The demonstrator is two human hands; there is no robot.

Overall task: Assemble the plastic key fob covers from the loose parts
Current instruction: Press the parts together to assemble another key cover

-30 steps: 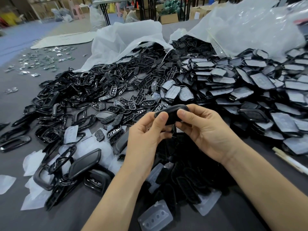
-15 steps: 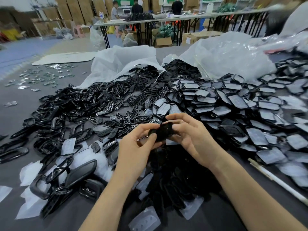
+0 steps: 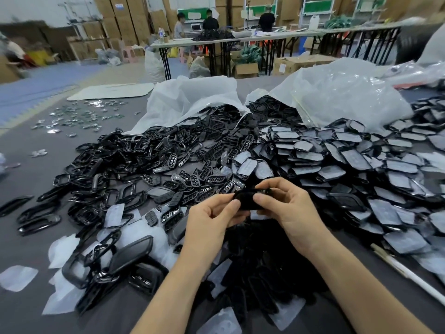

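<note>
A person's left hand and right hand meet at the centre of the frame around a small black plastic key fob cover. A second ago the cover sat higher between the hands, its smooth rounded back showing. Now it is turned and drawn in between the thumbs, blurred by movement. I judge that the parts are being pressed together and this piece is nearly done. Whether it has snapped closed cannot be told. Both hands pinch it: the left thumb and curled fingers hold its left end, and the right thumb and forefinger hold its right end, with the other right fingers arched above.

Just below the hands lies a dark heap of black covers. Glossy black oval plastic frames spread to the left, black button-grid inserts lie above the hands, and flat black plates under pale film lie to the right. All rest on a grey table. White plastic sacks spill parts in the upper middle. A white rod lies at lower right, and silvery metal bits scatter at upper left. People stand at a far bench along the top.
</note>
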